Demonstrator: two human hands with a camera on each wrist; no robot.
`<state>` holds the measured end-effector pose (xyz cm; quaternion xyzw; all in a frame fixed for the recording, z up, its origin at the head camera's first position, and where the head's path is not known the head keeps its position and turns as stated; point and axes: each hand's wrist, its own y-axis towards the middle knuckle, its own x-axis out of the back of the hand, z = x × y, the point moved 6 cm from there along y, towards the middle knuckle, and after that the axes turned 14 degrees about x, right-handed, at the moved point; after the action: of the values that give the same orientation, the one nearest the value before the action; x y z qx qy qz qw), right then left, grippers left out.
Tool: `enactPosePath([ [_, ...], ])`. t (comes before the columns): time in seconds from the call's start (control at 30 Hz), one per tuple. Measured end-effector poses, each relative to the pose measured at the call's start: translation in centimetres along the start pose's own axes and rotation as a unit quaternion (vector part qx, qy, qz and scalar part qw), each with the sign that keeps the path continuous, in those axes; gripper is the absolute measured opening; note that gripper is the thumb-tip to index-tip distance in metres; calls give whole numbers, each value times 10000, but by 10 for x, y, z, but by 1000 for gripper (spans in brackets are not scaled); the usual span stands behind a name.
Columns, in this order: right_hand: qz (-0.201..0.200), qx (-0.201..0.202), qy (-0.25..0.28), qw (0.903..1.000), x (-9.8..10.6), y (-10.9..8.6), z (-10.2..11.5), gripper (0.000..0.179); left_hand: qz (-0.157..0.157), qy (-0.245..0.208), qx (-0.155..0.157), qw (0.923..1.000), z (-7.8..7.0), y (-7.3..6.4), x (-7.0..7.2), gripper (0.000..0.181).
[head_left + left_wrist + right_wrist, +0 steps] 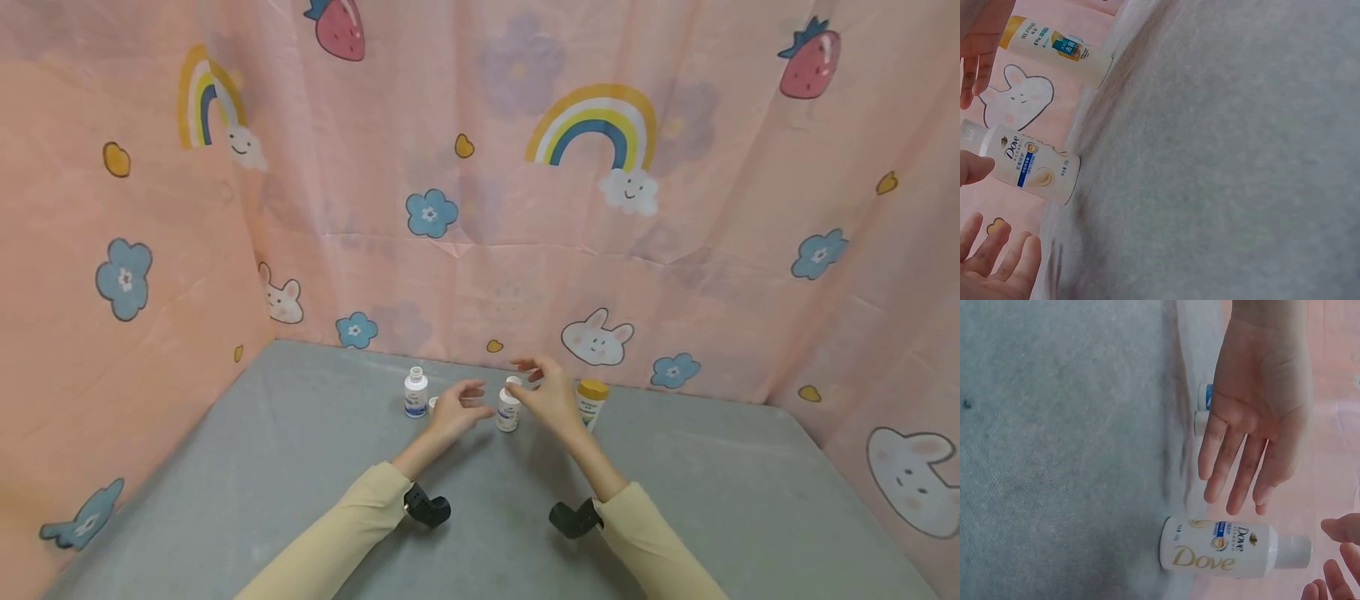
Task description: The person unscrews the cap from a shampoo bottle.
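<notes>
A white Dove bottle (507, 413) stands upright on the grey table between the two hands. My left hand (453, 408) is just left of it, fingers spread and palm turned toward the bottle. My right hand (552, 398) is raised at the bottle's right, thumb and fingers apart around the level of its white cap (1294, 551). In the left wrist view, the left thumb (975, 167) overlaps the Dove bottle's upper part. Neither hand grips anything.
Left of the left hand stands a white bottle (416, 396) with its neck bare; a small white cap (432, 403) sits beside it, partly hidden. A yellow-capped bottle (592, 392) stands behind the right hand. A pink patterned curtain (495, 275) borders the table.
</notes>
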<state>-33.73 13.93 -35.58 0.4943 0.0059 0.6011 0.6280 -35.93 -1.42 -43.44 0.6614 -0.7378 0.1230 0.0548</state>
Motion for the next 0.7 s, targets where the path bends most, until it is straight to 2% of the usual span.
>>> enactPosePath([
  [0.2,72,-243,88,9996,-4,-1,-9,37,270,14,-213,9994,2,8,-6,57],
  [0.4,183,-510,183,9984,-6,-4,-15,37,567,68,-255,9980,1,9,-13,57],
  [0.7,271,-772,373,9960,-9,-4,-19,37,565,61,-379,9977,2,12,-24,55],
])
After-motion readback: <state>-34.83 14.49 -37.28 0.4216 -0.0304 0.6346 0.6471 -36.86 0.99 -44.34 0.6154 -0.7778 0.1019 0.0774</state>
